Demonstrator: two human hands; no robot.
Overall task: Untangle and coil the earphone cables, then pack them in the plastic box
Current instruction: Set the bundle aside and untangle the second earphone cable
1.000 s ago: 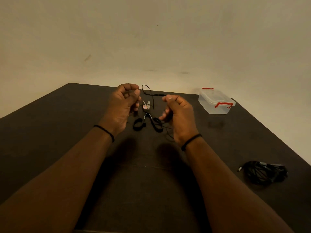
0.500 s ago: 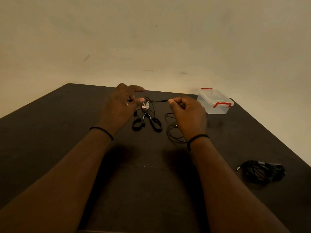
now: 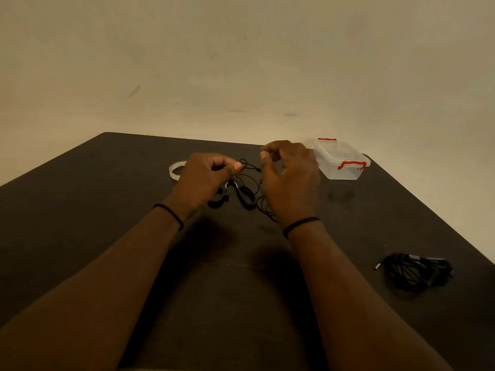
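there, cable (image 3: pixel 247 166) between both hands

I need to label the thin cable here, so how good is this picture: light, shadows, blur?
Head view: dim, warm light; the black earphone cable nearly vanishes against the dark table; soft shadows lie under both forearms; wide-angle distortion bends the table edges; the right hand looks slightly blurred.

box (image 3: pixel 340 167) far right | tape roll (image 3: pixel 175 170) far left | scissors (image 3: pixel 241 195) between

Two hands (image 3: pixel 211 175) (image 3: pixel 290 183), one plastic box (image 3: pixel 340 160), one tape roll (image 3: pixel 175 170), two cable bundles (image 3: pixel 249 191) (image 3: pixel 416 271), one table (image 3: pixel 80 210).
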